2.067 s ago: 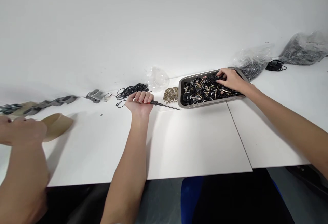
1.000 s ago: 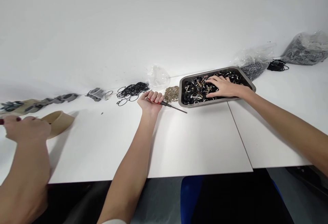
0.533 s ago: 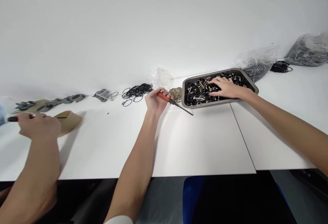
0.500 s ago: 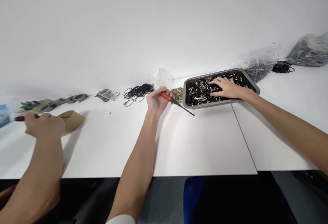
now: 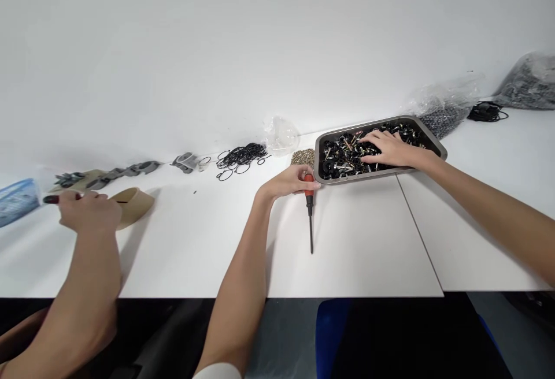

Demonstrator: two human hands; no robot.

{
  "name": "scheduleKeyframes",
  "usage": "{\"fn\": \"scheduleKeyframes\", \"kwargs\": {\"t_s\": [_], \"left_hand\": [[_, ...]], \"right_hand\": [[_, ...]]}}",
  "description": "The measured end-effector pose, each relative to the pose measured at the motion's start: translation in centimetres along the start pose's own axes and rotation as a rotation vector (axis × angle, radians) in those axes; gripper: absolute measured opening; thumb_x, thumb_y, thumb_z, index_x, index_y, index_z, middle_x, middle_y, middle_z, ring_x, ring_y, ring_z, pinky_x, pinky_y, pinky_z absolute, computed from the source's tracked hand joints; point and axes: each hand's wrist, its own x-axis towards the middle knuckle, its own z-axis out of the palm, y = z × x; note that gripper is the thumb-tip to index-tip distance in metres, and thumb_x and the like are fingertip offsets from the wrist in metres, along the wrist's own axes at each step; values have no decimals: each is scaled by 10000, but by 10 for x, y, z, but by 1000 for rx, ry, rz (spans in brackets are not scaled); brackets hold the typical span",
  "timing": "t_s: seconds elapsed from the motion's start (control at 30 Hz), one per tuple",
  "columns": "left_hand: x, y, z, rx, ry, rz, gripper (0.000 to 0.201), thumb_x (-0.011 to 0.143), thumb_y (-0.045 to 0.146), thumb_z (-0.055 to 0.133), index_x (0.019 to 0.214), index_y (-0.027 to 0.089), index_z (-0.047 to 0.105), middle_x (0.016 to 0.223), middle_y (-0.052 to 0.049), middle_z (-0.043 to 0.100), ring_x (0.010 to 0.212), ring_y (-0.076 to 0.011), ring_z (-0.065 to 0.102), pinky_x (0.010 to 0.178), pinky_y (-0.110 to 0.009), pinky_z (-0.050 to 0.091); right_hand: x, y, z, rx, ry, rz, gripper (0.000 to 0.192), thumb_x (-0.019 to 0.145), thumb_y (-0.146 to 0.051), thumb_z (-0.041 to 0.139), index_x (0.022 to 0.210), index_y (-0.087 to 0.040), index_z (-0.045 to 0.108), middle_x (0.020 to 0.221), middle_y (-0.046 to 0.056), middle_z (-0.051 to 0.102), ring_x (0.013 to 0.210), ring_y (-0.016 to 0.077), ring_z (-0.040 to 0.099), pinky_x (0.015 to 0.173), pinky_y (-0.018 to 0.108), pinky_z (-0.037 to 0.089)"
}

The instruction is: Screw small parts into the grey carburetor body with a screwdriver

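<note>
My left hand (image 5: 289, 182) grips a screwdriver (image 5: 309, 197) by its red handle. The dark shaft points down toward the table's front edge, just left of the metal tray's near corner. My right hand (image 5: 388, 149) reaches over the tray (image 5: 373, 178), fingers spread and resting among small black parts (image 5: 336, 159) with metal pins or screws. Whatever lies under its fingertips is hidden. Behind my left hand sits a pile of small brass-coloured pieces (image 5: 303, 158).
Black rings (image 5: 240, 156) and a clear plastic bag (image 5: 280, 135) lie along the wall. Filled bags (image 5: 446, 119) stand behind the tray. At left, a co-worker's hand (image 5: 89, 211) holds a dark-handled tool beside a tan tape roll (image 5: 136, 205). Grey clamp-like parts (image 5: 125, 172) lie beyond.
My left hand has turned the screwdriver from slanting right to pointing toward the front edge, and moved closer to the tray. My right hand stays in the tray. The view has shifted slightly left.
</note>
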Motion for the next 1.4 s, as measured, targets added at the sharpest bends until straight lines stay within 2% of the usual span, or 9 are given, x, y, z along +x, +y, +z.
{"fn": "scheduleKeyframes", "kwargs": {"t_s": [0.13,0.3,0.47,0.7,0.87,1.0,1.1,1.3,1.4], "left_hand": [[-5,-3,-9,-71,-120,31,423,684,366,899,868,205,554,617,20,636,485,-84,508,497,-249,378],[-4,-8,-12,3,-88,48,503,637,298,901,714,214,411,654,16,641,595,-125,623,583,-272,479],[5,-9,-1,125,-63,78,455,557,242,912,703,210,482,691,33,597,655,-141,613,615,-283,486],[4,-10,-1,139,-8,141,339,609,264,875,687,215,549,721,-12,678,734,-207,693,646,-314,506],[4,-9,0,209,20,153,339,596,269,885,691,208,565,729,-15,692,688,-181,660,629,-298,489],[3,-7,0,231,24,107,313,604,309,879,710,209,601,741,-23,692,689,-176,632,608,-284,473],[-1,-2,1,236,95,114,289,641,360,858,721,203,628,749,-24,676,680,-165,607,621,-287,465],[1,9,6,83,437,240,302,748,454,766,793,207,597,679,-8,614,636,-168,575,663,-323,470],[21,9,13,240,444,245,239,756,401,744,840,222,611,676,-9,613,624,-181,547,632,-322,416]], "right_hand": [[1,1,1,-6,8,-7,766,875,-763,473,1496,-318,529,1549,102,483,1407,469,405,1167,722,266],[1,1,1,-6,10,-11,769,877,-761,461,1492,-304,530,1541,115,491,1409,466,405,1173,718,254],[0,0,0,1,11,-11,764,883,-754,466,1498,-305,528,1540,117,486,1404,464,415,1171,720,266],[-2,-3,-3,9,-1,2,757,878,-733,476,1506,-312,526,1544,122,480,1438,485,387,1185,736,250],[-3,-6,-4,17,-12,9,779,879,-734,474,1519,-292,516,1557,126,470,1440,477,383,1191,723,250],[-4,-5,-5,21,-12,6,773,885,-730,466,1515,-284,520,1558,129,475,1438,456,391,1200,712,238],[-4,-3,-5,43,-5,3,751,892,-727,464,1505,-299,535,1553,120,486,1447,451,391,1209,704,232],[-3,2,-3,66,-3,11,745,896,-722,474,1497,-289,554,1563,117,488,1478,456,365,1229,710,197],[-1,2,-2,63,5,7,741,893,-735,466,1488,-303,563,1557,113,497,1473,449,375,1222,705,221]]}}
